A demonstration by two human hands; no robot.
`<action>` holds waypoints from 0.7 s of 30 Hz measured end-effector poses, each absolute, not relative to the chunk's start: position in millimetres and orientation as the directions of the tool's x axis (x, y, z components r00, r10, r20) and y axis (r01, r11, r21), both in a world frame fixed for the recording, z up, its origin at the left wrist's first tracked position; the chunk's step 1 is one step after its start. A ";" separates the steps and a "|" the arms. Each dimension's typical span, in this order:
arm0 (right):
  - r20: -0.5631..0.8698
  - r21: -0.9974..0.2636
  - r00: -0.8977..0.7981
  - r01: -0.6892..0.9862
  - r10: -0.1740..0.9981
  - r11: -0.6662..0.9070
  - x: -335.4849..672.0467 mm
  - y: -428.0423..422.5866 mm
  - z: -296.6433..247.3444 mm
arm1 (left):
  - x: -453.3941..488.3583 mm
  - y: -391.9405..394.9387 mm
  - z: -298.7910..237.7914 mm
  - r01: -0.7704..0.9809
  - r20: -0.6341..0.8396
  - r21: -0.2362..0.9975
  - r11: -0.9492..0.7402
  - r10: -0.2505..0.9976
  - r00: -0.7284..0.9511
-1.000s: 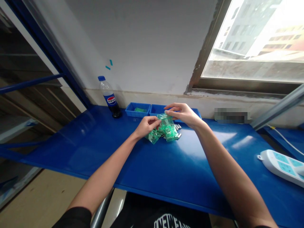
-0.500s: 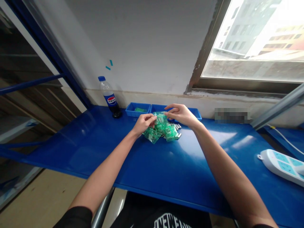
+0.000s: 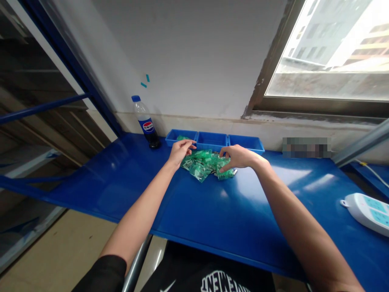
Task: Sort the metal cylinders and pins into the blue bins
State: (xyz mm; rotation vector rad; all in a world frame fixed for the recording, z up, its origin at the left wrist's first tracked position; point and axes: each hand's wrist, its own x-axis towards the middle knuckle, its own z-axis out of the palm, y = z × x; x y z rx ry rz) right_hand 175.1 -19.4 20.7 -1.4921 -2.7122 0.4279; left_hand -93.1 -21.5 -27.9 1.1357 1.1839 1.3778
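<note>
A heap of small clear plastic bags with green pieces inside (image 3: pixel 200 167) lies on the blue table (image 3: pixel 209 215). Silvery metal bits show among the bags and at the heap's right edge. My left hand (image 3: pixel 181 153) is over the heap's left side, close to the left blue bin (image 3: pixel 170 140); its fingers stretch to the right and I see nothing in them. Over the right side of the heap is my right hand (image 3: pixel 238 156), fingers curved and apart, thumb low near the bags. Whether its fingertips touch a bag I cannot tell.
The left bin, holding something green, adjoins a middle blue bin (image 3: pixel 212 140) and a right blue bin (image 3: pixel 246 142) along the wall. A cola bottle (image 3: pixel 148 126) stands left of them. At the far right lies a white power strip (image 3: pixel 364 213).
The green bag that both hands held up between them is no longer in their fingers. My hands have moved apart, the right one lower over the heap. The view has shifted slightly.
</note>
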 end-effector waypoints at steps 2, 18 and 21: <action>-0.103 -0.248 -0.543 0.825 0.833 0.507 175.0 -17.8 19.1 | -88.7 -25.8 -26.5 -0.023 0.146 0.989 -0.148 0.987 -0.073; 0.216 -0.624 -0.357 0.665 0.909 0.410 194.2 -20.5 44.3 | -60.5 -50.6 -22.1 0.192 0.296 0.920 -0.343 0.926 0.237; 0.191 -0.801 -0.416 0.457 0.889 0.386 181.6 -25.7 43.4 | -58.2 -55.1 -18.6 0.184 0.267 0.927 -0.326 0.920 0.288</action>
